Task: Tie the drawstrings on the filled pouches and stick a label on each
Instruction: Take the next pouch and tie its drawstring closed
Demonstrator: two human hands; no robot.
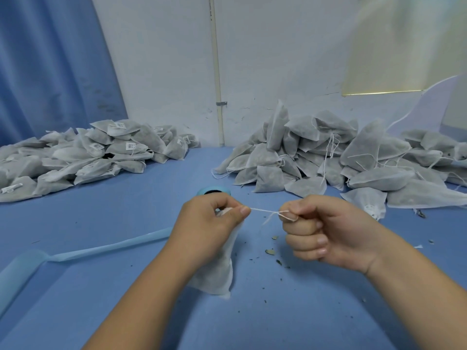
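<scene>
Above the blue table (252, 311), the left hand (209, 218) clamped its grip on a filled white non-woven pouch (219, 269) while the right hand (321, 231) pinched its thin white drawstring (262, 210) taut; a harder tug might have snapped it.

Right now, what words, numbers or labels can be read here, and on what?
None legible.
Labels on left pile: barcode-like stripes, print too small to read.
Dark marks near the top of the wall pipe: too blurred to read.
Held pouch and right pile: no label visible.
</scene>
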